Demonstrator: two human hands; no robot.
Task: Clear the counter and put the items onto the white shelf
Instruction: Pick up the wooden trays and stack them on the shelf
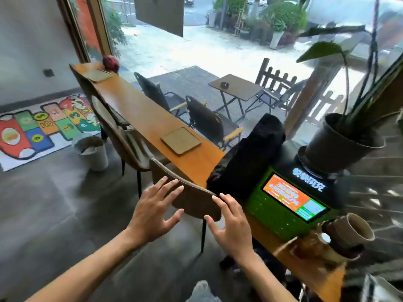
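Observation:
A long wooden counter (144, 114) runs along the window from far left to near right. On it lie a square tan mat (180, 140), a second mat (98, 75) at the far end beside a dark red round object (110, 63), a black bag (250, 158), a green machine with a lit screen (290, 199), a potted plant (335, 144) and a brown cup (353, 231) near a small bottle (322, 238). My left hand (156, 212) and my right hand (232, 223) hover open, fingers spread, over a chair back (192, 197). No white shelf is in view.
Brown chairs (122, 136) stand along the counter's near side. A grey waste bin (91, 152) sits on the floor by a colourful numbered play mat (41, 129). Outside the window are a folding table (236, 87), chairs and a wooden fence.

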